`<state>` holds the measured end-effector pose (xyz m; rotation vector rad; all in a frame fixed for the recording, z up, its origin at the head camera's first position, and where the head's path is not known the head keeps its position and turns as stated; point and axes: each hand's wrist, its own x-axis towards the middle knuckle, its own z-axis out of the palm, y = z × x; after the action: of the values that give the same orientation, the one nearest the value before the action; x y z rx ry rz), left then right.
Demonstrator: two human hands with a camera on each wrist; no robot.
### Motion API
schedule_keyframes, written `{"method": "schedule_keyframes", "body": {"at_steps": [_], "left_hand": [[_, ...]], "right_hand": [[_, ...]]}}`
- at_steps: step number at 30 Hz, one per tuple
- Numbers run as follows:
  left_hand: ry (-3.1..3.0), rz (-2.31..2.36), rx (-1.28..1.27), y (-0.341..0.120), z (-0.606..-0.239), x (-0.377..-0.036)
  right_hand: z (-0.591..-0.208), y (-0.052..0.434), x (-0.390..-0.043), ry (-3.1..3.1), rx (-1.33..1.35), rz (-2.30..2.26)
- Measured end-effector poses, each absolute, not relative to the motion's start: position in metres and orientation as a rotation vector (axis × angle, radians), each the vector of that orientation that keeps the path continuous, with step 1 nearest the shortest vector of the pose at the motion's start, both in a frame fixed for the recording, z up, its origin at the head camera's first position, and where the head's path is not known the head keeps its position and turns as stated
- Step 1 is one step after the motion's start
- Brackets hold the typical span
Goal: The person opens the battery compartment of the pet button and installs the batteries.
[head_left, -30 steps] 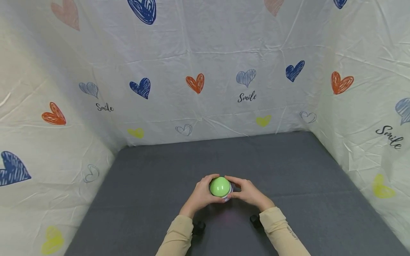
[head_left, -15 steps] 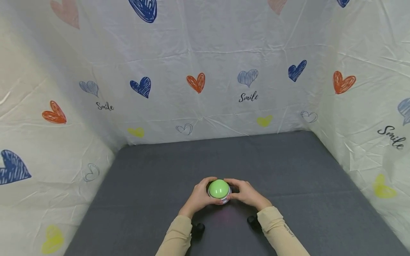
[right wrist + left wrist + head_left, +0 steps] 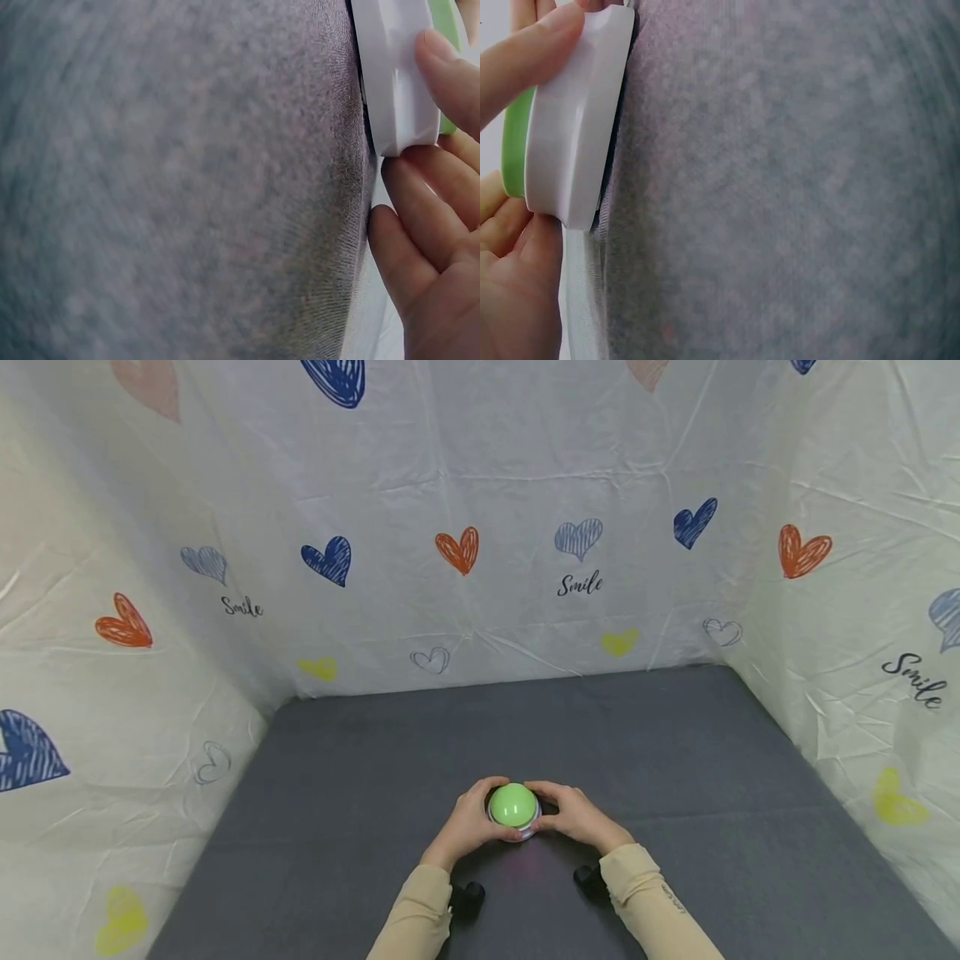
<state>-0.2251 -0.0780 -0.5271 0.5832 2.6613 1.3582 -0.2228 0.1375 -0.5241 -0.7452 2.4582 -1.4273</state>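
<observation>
A round push button (image 3: 513,805) with a glossy green dome and a white base sits at the front middle of the dark grey cloth-covered table. My left hand (image 3: 463,828) grips its left side, thumb at the front and fingers curled round the back. From the right, my right hand (image 3: 585,820) holds it the same way. The left wrist view shows the left thumb pressed on the white base (image 3: 574,127), whose dark underside lies against the cloth. In the right wrist view, the right thumb (image 3: 442,56) presses the base and the fingers pass beneath its edge.
Grey cloth (image 3: 390,752) covers the table. White sheets printed with hearts and "Smile" stand behind it (image 3: 510,610) and along both sides. A black wrist camera (image 3: 468,897) shows by the left cuff, another (image 3: 590,881) by the right cuff.
Both hands have brought the push button slightly toward me and down. It looked tilted a second ago and now sits more level. The grip of both hands stays the same.
</observation>
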Motion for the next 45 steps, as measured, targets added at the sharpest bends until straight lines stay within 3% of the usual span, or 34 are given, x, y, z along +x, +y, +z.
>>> {"method": "schedule_keyframes", "body": {"at_steps": [19,26,34,45], "left_hand": [[2.728,1.296,0.621,-0.088,-0.518,-0.233],[3.04,0.982,0.485,-0.123,-0.504,-0.227],[3.468,0.483,0.531,-0.177,-0.511,-0.218],[3.313,0.367,0.215,-0.219,-0.502,-0.211]], "right_hand": [[-0.516,0.153,-0.236,2.542,-0.643,-1.381],[-0.507,0.198,-0.231,2.961,-0.543,-1.1],[-0.506,0.242,-0.212,3.344,-0.577,-0.538],[-0.509,0.281,-0.211,3.296,-0.314,-0.414]]}}
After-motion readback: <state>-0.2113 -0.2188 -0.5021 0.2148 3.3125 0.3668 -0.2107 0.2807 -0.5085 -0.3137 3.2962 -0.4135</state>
